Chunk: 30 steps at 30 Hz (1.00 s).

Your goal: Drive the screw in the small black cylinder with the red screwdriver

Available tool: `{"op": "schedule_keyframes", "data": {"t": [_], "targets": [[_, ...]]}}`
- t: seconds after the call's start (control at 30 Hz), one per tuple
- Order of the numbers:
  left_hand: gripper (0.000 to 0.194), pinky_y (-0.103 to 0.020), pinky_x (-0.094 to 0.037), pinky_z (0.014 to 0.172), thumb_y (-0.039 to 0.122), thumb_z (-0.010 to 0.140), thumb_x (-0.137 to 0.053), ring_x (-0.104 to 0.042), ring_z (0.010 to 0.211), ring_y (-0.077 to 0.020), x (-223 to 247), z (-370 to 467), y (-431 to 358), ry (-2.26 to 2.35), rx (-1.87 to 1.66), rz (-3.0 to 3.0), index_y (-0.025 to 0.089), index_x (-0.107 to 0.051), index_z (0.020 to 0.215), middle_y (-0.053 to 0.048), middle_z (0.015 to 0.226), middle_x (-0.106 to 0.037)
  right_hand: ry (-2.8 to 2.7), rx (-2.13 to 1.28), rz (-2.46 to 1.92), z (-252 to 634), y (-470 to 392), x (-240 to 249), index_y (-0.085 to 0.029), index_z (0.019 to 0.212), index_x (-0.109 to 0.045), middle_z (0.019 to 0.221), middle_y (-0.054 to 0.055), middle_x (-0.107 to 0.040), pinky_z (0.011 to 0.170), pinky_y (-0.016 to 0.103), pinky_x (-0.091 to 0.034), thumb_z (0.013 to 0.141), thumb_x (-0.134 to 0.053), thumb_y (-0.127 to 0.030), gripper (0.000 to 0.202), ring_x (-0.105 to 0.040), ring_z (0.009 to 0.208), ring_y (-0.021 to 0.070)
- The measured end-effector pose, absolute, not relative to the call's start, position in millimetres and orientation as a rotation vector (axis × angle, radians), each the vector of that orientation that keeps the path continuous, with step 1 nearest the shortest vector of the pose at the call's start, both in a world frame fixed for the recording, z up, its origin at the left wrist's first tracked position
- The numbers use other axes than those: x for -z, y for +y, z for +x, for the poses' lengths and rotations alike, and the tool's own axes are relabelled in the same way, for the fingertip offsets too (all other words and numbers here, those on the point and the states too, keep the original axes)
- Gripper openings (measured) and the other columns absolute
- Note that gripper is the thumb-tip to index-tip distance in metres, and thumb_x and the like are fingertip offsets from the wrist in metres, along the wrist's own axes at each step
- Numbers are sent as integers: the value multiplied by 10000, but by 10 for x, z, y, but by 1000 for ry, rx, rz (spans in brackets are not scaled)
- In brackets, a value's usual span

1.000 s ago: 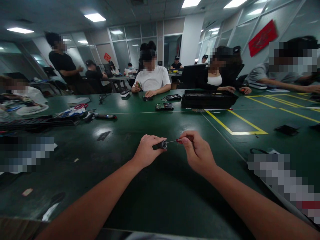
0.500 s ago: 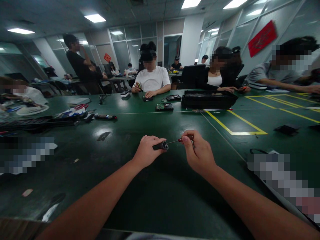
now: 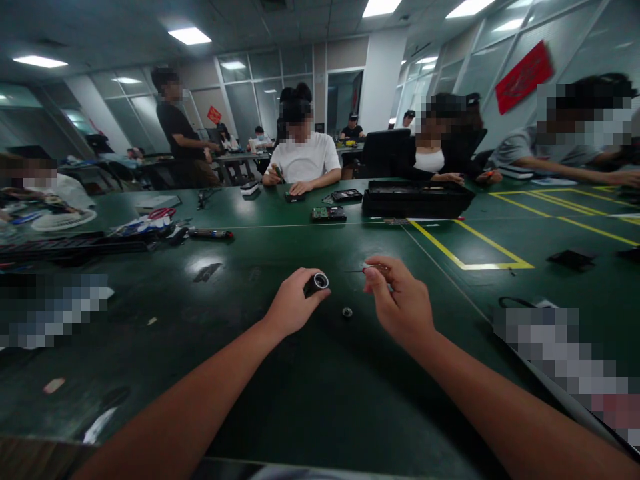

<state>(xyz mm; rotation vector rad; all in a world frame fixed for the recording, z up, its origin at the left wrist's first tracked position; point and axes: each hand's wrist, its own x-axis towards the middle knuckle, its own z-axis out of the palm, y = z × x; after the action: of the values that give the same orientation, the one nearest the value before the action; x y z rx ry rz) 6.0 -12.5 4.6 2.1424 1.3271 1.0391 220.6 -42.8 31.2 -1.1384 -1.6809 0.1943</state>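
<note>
My left hand (image 3: 293,301) is closed around a black cylindrical tube (image 3: 317,285). The tube's open end, with a pale metal rim, faces up toward me. My right hand (image 3: 400,297) grips a screwdriver (image 3: 367,270) by its reddish handle, most of which the fingers hide. Its thin shaft points left at the tube, with a gap between them. A small round dark part (image 3: 347,312) with a metallic centre shows between my hands, a little nearer to me; whether it rests on the table or is falling I cannot tell.
The green table (image 3: 300,400) bears a long black case (image 3: 417,199) and hard drives (image 3: 329,213) farther off. A box cutter (image 3: 213,234) and red scissors (image 3: 163,213) lie left. A person in a white shirt (image 3: 303,163) works opposite; others sit to the right.
The round part has come out of the tube's end and is now apart from it. The tube's end has tilted up, and the screwdriver has drawn back from it.
</note>
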Motion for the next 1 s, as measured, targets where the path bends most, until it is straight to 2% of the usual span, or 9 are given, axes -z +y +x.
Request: {"op": "schedule_keyframes", "data": {"t": [0.07,0.2,0.3,0.37,0.43,0.63,0.73,0.87,1.0], "targets": [[319,-385,-481,976,286,900,-660,-616,1104,-230,-50,74,-131,1309,-1064,2095,210,-620,1208,-67,1198,-659,-1673,-223,-1157,2203,-424,-307,-246,1130,-606,696,-12,-697,603,301,-508,995,-500,-387,222,-696,624,180],[391,-397,-462,1021,258,966,-510,-591,1180,-225,-127,117,-182,1286,-1016,2012,223,-518,1356,-88,1289,-628,-1679,-217,-1175,2186,-404,-295,-227,1146,-612,928,66,-761,651,331,-538,975,-540,-372,236,-741,807,226],[314,-359,-514,846,302,944,-529,-652,982,-222,-216,169,-247,1328,-808,2066,222,-582,1243,-70,1099,-687,-1706,-194,-1170,2178,-390,-282,-225,1183,-600,1025,93,-754,693,363,-552,972,-532,-316,239,-733,874,245],[329,-325,-498,690,392,898,-610,-665,825,-222,-259,213,-281,1328,-592,2158,230,-619,1184,-49,951,-699,-1727,-171,-1157,2180,-386,-270,-230,1194,-595,1030,90,-748,731,379,-557,971,-520,-279,241,-725,889,245],[373,-312,-466,617,444,858,-666,-668,758,-228,-273,262,-292,1284,-392,2271,247,-648,1175,-43,889,-701,-1740,-143,-1137,2185,-387,-259,-233,1191,-597,1028,85,-741,773,391,-558,968,-519,-260,238,-717,905,243],[351,-346,-493,681,388,888,-640,-682,812,-269,-192,418,-202,1263,-248,2557,268,-674,1215,-79,964,-707,-1772,-147,-1123,2185,-397,-270,-239,1180,-600,1039,86,-726,804,402,-554,971,-509,-244,228,-701,911,243],[279,-342,-494,668,375,894,-635,-675,795,-264,-163,471,-167,1241,-173,2621,271,-707,1143,-75,956,-687,-1780,-140,-1120,2178,-396,-279,-233,1167,-597,1036,85,-721,823,401,-548,969,-508,-234,217,-694,927,244],[200,-336,-483,640,350,890,-646,-675,799,-270,-183,473,-167,1256,-126,2630,211,-706,1020,-83,925,-696,-1785,-141,-1119,2181,-395,-279,-230,1165,-594,1019,82,-716,821,398,-542,973,-512,-244,209,-688,911,241],[188,-328,-484,665,349,888,-639,-680,795,-251,-225,337,-142,1287,-206,2523,197,-702,979,-76,888,-718,-1786,-151,-1128,2180,-408,-292,-224,1172,-592,1008,80,-711,807,389,-541,976,-521,-263,212,-689,912,239]]}}
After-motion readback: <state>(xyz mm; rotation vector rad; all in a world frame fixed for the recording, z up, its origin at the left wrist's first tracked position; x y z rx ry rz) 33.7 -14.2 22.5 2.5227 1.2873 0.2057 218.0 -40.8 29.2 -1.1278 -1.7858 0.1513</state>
